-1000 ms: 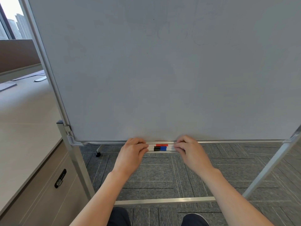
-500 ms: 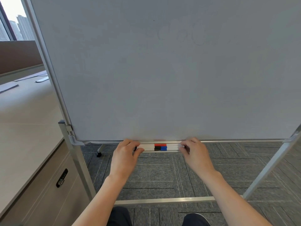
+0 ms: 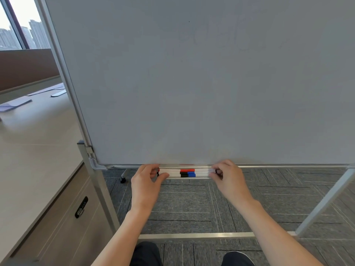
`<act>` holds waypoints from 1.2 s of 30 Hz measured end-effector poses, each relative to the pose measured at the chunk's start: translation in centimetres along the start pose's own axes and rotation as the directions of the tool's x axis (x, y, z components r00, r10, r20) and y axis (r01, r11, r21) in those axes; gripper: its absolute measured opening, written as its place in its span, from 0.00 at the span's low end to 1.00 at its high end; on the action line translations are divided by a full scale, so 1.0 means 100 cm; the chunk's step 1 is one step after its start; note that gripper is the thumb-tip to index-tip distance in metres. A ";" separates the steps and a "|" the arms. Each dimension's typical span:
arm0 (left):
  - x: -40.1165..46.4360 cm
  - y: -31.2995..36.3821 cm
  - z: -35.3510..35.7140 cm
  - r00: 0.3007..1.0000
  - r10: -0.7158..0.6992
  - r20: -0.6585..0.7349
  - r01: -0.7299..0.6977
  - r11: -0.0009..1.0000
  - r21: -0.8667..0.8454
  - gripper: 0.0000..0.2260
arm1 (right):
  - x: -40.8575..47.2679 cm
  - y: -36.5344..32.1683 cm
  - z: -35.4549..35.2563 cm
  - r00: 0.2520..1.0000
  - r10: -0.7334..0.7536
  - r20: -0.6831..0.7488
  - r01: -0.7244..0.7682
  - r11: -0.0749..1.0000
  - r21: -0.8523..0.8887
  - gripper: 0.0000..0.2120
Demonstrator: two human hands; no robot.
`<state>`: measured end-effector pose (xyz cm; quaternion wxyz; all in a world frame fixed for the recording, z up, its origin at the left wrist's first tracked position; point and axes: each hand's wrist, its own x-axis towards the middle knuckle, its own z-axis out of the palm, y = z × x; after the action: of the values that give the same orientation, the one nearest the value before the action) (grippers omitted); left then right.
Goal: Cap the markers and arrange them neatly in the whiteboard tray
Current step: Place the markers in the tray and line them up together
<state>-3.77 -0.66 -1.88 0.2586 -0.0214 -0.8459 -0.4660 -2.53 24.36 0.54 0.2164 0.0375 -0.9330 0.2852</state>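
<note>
Head view looks down on the markers [image 3: 187,173], a tight bunch of white barrels lying lengthwise in the tray [image 3: 269,166] along the bottom edge of the whiteboard [image 3: 192,83]. Their caps meet at the middle of the row: red at the back, black to the left, blue to the right. All the caps seen are on. At the left end of the bunch small red and black barrel ends show beside the fingers.

The left hand [image 3: 147,184] sits at the left end of the markers, fingers curled over the tops and thumb pressed against the front barrel, so it is closed lightly around that end. The right hand [image 3: 229,181] does the same at the right end, fingers bent and tips touching the barrel ends; how firmly either hand grips cannot be told.

Below the tray lie grey carpet tiles [image 3: 192,204] and the metal foot bar [image 3: 192,235] of the stand. A pale cabinet [image 3: 48,217] with a dark handle stands to the left, and a window [image 3: 17,25] shows tall buildings beyond.
</note>
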 end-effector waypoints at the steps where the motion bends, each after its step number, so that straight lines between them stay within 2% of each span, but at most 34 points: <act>1: -0.002 0.000 0.000 1.000 -0.024 -0.010 0.024 1.000 -0.010 0.19 | 0.000 -0.001 0.001 1.000 0.009 -0.010 -0.009 1.000 -0.010 0.09; 4: -0.010 0.002 0.002 0.994 -0.103 -0.038 0.102 0.995 -0.013 0.24 | -0.004 0.001 0.001 0.997 0.028 -0.069 -0.036 0.993 -0.108 0.10; 8: -0.021 0.000 0.007 0.987 -0.158 -0.019 0.159 0.987 0.028 0.31 | -0.013 0.007 0.001 0.997 0.040 -0.067 -0.058 0.955 -0.291 0.17; 11: -0.026 -0.003 0.009 0.991 -0.129 0.035 0.120 0.974 0.190 0.33 | -0.019 0.015 0.001 0.998 0.057 -0.013 -0.058 0.925 -0.376 0.24; 14: -0.027 -0.008 0.010 0.994 -0.077 0.082 0.048 0.947 0.318 0.32 | -0.026 0.022 -0.001 1.000 0.026 0.014 -0.018 0.905 -0.424 0.25; 19: -0.026 -0.012 0.012 0.994 -0.033 0.100 0.002 0.954 0.299 0.31 | -0.034 0.024 0.000 0.999 -0.032 0.023 0.039 0.882 -0.470 0.23; 36: -0.021 -0.020 0.012 0.992 0.009 0.125 -0.046 0.954 0.297 0.25 | -0.034 0.016 0.001 0.999 -0.004 0.051 0.027 0.883 -0.468 0.24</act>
<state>-3.00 -0.42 -4.94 0.2129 -0.0223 -0.9206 -0.3268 0.18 25.49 -1.79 0.1985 -0.0014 -0.9789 0.0489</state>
